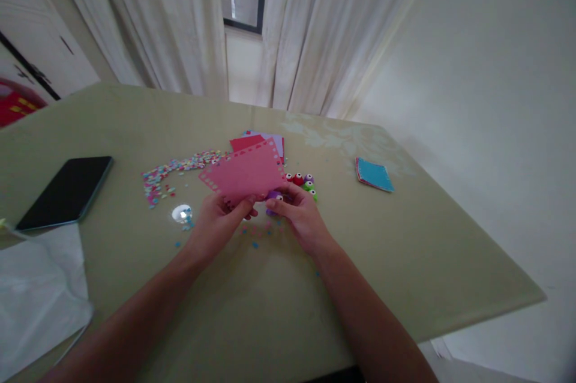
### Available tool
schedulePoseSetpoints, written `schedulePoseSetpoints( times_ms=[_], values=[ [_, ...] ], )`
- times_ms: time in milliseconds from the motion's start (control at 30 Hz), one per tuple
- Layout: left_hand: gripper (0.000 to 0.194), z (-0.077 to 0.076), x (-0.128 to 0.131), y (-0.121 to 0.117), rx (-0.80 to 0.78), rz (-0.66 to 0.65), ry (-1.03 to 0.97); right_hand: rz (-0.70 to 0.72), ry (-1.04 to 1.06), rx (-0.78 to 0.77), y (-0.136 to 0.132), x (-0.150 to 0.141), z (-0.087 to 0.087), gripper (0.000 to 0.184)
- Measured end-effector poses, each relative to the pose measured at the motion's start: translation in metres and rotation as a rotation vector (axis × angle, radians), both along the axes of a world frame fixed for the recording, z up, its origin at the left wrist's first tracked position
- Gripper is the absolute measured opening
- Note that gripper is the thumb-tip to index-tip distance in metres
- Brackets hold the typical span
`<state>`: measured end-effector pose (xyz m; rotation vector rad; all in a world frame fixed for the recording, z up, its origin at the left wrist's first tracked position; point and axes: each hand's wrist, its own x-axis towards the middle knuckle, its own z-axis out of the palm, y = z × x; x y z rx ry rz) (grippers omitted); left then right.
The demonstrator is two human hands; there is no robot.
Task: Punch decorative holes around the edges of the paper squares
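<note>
My left hand (219, 219) pinches the lower edge of a pink paper sheet (246, 171), which is tilted up above the table. Small punched holes line the sheet's edges. Closed around a small purple paper punch (273, 196) with an eye on it, my right hand (300, 213) keeps it against the sheet's lower right edge. The fingers partly hide the punch. Just beyond the right hand stand several similar punches with eyes, among them a red punch (297, 179) and a green punch (308, 186).
Behind the pink sheet lie red and lilac papers (272, 140). Paper confetti (180, 168) curves across the table (252, 323). A stack of blue-topped cards (375, 174) is at right. At left are a dark tablet (67, 191) and a white face mask (40, 299).
</note>
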<state>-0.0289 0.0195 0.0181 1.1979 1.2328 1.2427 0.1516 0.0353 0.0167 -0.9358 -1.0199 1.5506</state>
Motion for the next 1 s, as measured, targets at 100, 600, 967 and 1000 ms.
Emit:
schedulePoseSetpoints(
  times_ms=[100, 600, 967, 1000],
  values=[
    [0.031, -0.002, 0.0, 0.001, -0.005, -0.01, 0.0, -0.018, -0.009, -0.019, 0.0, 0.0, -0.001, 0.038],
    [0.032, 0.01, 0.002, -0.004, -0.029, -0.009, 0.06, 0.027, 0.035, -0.085, -0.002, 0.0, 0.001, 0.042],
    [0.033, 0.013, 0.005, -0.005, -0.018, -0.047, 0.111, 0.035, -0.02, -0.098, -0.003, 0.0, -0.001, 0.041],
    [0.032, 0.013, 0.005, -0.005, -0.014, -0.051, 0.102, 0.034, -0.026, -0.094, -0.003, 0.0, -0.001, 0.041]
  ],
)
